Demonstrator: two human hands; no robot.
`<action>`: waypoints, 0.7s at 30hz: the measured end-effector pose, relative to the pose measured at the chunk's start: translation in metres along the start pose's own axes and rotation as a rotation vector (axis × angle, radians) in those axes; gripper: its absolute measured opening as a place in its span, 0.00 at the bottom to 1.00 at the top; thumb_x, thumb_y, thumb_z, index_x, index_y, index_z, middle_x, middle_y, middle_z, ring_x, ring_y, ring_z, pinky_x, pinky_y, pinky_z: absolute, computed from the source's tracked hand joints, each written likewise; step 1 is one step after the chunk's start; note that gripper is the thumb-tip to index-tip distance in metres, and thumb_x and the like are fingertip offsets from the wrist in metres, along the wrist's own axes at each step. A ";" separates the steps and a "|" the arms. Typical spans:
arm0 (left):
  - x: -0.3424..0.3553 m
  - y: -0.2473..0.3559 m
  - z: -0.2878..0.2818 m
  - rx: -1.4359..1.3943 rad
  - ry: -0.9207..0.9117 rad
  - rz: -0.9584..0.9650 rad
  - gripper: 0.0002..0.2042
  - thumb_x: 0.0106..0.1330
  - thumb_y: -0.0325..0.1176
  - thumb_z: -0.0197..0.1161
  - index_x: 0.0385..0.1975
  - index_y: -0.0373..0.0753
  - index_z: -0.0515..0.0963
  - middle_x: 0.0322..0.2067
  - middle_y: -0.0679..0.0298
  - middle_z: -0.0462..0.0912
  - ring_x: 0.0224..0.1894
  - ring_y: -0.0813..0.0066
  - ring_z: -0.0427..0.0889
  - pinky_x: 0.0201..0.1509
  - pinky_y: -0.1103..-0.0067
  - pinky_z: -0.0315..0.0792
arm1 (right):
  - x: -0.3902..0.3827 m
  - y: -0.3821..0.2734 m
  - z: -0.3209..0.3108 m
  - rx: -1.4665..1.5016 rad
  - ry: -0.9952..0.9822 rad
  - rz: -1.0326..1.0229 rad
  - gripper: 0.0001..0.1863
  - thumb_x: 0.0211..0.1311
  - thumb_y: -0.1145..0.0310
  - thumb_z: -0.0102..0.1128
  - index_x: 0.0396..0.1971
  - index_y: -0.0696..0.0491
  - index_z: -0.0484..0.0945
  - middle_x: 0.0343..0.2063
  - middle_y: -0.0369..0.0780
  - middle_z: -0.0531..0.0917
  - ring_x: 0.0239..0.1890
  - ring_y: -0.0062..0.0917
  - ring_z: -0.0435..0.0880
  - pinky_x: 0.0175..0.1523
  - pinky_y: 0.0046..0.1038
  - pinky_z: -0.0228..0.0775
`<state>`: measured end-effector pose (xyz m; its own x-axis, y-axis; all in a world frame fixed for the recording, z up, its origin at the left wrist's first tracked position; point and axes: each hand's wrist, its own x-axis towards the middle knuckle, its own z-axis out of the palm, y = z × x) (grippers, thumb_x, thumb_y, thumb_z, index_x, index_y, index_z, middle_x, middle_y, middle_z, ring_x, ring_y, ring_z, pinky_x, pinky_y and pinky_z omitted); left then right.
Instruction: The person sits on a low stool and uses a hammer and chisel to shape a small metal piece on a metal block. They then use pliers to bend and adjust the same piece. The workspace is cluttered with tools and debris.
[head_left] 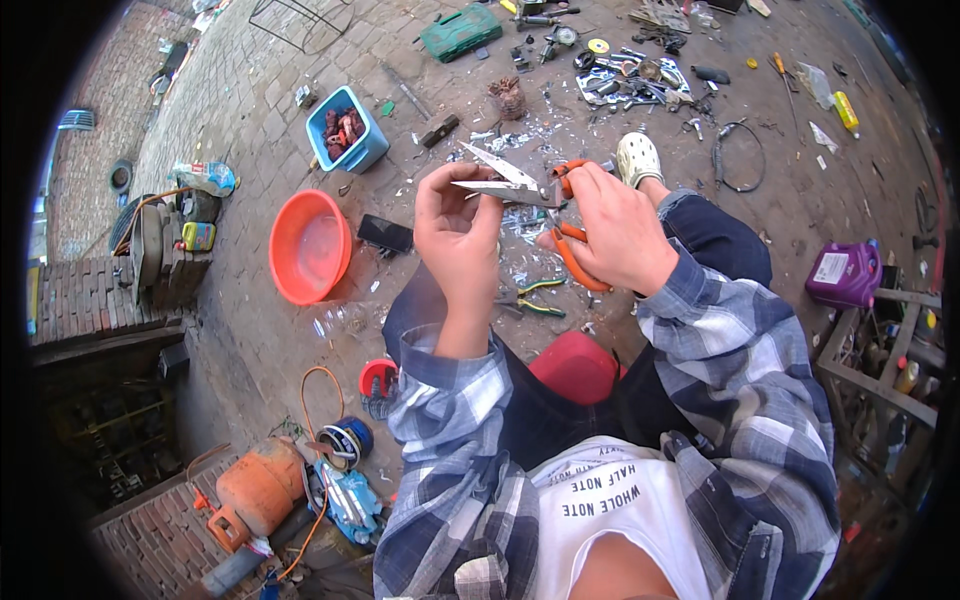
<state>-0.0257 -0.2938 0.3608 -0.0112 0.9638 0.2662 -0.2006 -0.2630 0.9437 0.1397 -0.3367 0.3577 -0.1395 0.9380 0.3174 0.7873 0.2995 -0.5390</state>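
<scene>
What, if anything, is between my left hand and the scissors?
Nothing visible: your left hand is right at the open blades of the orange-handled scissors in your right hand. Whether it pinches something small is unclear.

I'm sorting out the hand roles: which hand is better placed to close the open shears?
Probably the right hand: it holds the shears by their orange handles. The left hand is up at the blades, away from the handles.
</scene>
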 end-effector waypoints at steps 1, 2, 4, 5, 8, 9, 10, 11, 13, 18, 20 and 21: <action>0.001 -0.001 0.000 0.070 0.001 0.031 0.14 0.58 0.14 0.59 0.43 0.33 0.69 0.38 0.60 0.79 0.42 0.76 0.80 0.45 0.81 0.76 | 0.000 0.000 -0.001 -0.026 0.006 0.001 0.28 0.49 0.54 0.68 0.40 0.60 0.71 0.35 0.44 0.76 0.37 0.38 0.80 0.37 0.34 0.73; 0.000 -0.001 0.001 0.101 -0.002 0.064 0.15 0.58 0.14 0.59 0.43 0.33 0.69 0.38 0.60 0.79 0.42 0.76 0.80 0.45 0.81 0.76 | 0.000 0.001 -0.001 -0.022 0.013 0.001 0.28 0.49 0.54 0.68 0.40 0.60 0.71 0.35 0.44 0.76 0.37 0.38 0.80 0.37 0.34 0.73; -0.003 -0.001 0.001 0.169 -0.005 0.131 0.15 0.57 0.14 0.59 0.44 0.33 0.69 0.38 0.60 0.79 0.41 0.76 0.80 0.45 0.81 0.75 | 0.001 0.000 0.000 -0.011 0.027 -0.004 0.28 0.48 0.54 0.68 0.40 0.60 0.71 0.34 0.44 0.76 0.37 0.37 0.80 0.37 0.33 0.73; -0.003 0.001 0.001 0.182 0.001 0.140 0.15 0.57 0.14 0.59 0.43 0.33 0.69 0.38 0.60 0.79 0.41 0.76 0.80 0.45 0.81 0.76 | 0.001 0.000 0.000 -0.012 0.024 -0.004 0.28 0.48 0.53 0.68 0.40 0.60 0.71 0.34 0.44 0.76 0.37 0.37 0.80 0.37 0.33 0.74; -0.004 0.005 0.003 0.255 0.007 0.175 0.16 0.57 0.15 0.60 0.44 0.33 0.69 0.38 0.59 0.79 0.41 0.76 0.80 0.45 0.81 0.75 | 0.001 0.000 0.000 -0.021 0.022 -0.010 0.28 0.48 0.53 0.68 0.40 0.60 0.71 0.34 0.44 0.76 0.37 0.37 0.80 0.37 0.33 0.74; -0.004 0.006 0.003 0.302 -0.001 0.191 0.17 0.56 0.15 0.60 0.45 0.33 0.68 0.38 0.59 0.79 0.41 0.75 0.80 0.46 0.80 0.75 | 0.000 0.000 -0.001 -0.029 0.025 -0.014 0.28 0.48 0.53 0.69 0.40 0.60 0.71 0.34 0.44 0.76 0.37 0.37 0.80 0.37 0.33 0.74; -0.005 0.007 0.003 0.349 -0.008 0.207 0.18 0.56 0.15 0.60 0.46 0.33 0.67 0.39 0.58 0.79 0.41 0.75 0.81 0.46 0.80 0.75 | 0.000 0.000 -0.002 -0.037 0.028 -0.018 0.28 0.48 0.53 0.69 0.40 0.60 0.71 0.34 0.44 0.76 0.37 0.37 0.80 0.37 0.33 0.74; -0.006 0.006 0.004 0.316 0.005 0.206 0.19 0.56 0.15 0.60 0.47 0.33 0.65 0.39 0.57 0.79 0.41 0.75 0.81 0.46 0.80 0.75 | 0.000 0.001 -0.003 -0.048 0.020 -0.011 0.28 0.48 0.53 0.69 0.40 0.60 0.71 0.34 0.44 0.76 0.36 0.37 0.80 0.36 0.33 0.74; -0.008 0.006 0.006 0.255 0.033 0.207 0.22 0.56 0.15 0.61 0.49 0.34 0.62 0.39 0.56 0.79 0.41 0.74 0.81 0.47 0.80 0.74 | -0.001 0.000 -0.003 -0.065 0.004 -0.001 0.28 0.48 0.53 0.68 0.39 0.60 0.71 0.34 0.44 0.76 0.36 0.36 0.80 0.36 0.32 0.74; -0.009 0.002 0.004 0.314 0.079 0.278 0.26 0.56 0.14 0.62 0.51 0.35 0.57 0.40 0.53 0.78 0.41 0.72 0.81 0.46 0.81 0.74 | -0.003 -0.002 0.001 -0.003 -0.003 0.014 0.27 0.52 0.52 0.67 0.37 0.60 0.70 0.29 0.44 0.77 0.31 0.38 0.80 0.34 0.34 0.72; -0.009 0.000 0.003 0.316 0.087 0.281 0.26 0.56 0.14 0.62 0.51 0.35 0.57 0.40 0.53 0.78 0.41 0.71 0.81 0.46 0.81 0.74 | -0.005 -0.001 0.004 0.030 -0.036 0.039 0.26 0.54 0.52 0.66 0.37 0.60 0.69 0.26 0.45 0.76 0.28 0.40 0.79 0.34 0.36 0.70; -0.009 0.001 0.002 0.335 0.082 0.285 0.26 0.56 0.14 0.62 0.51 0.35 0.57 0.40 0.53 0.78 0.41 0.71 0.81 0.46 0.80 0.75 | -0.006 -0.001 0.005 0.042 -0.058 0.050 0.25 0.55 0.52 0.65 0.36 0.60 0.69 0.26 0.45 0.76 0.28 0.40 0.79 0.34 0.36 0.70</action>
<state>-0.0242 -0.3029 0.3593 -0.1004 0.8476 0.5210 0.1499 -0.5048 0.8501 0.1369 -0.3415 0.3524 -0.1366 0.9601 0.2440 0.7686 0.2581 -0.5853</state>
